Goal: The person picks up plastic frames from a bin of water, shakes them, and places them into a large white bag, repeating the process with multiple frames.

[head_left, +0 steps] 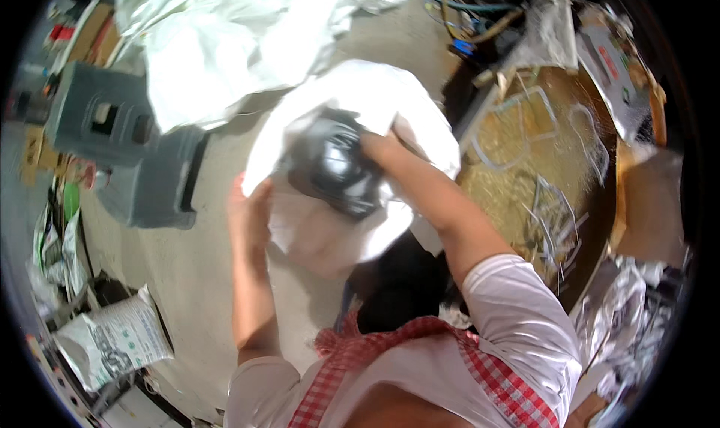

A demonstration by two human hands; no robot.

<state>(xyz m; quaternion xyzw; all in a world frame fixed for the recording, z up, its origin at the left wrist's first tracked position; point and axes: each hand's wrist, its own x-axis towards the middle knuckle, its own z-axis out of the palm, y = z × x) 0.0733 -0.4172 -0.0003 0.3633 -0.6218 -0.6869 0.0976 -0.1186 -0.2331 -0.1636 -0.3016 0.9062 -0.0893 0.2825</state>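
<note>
A white woven sack [431, 124] stands in front of me with its mouth spread wide. A dark, glossy, rounded object [334, 158] is over the sack's opening, smeared by motion, so its exact kind cannot be told. My right hand [384, 152] grips that object at its right edge, the fingers partly hidden. On the sack's left rim, my left hand [253, 202] is closed around the white cloth and holds it outward.
Another white sack [225, 49] lies crumpled on the far floor. A grey plastic step stool [154, 181] is at left, above a printed bag [116, 338]. To the right, a large carton [652, 203] borders a brownish surface [517, 143] with clear plastic scraps.
</note>
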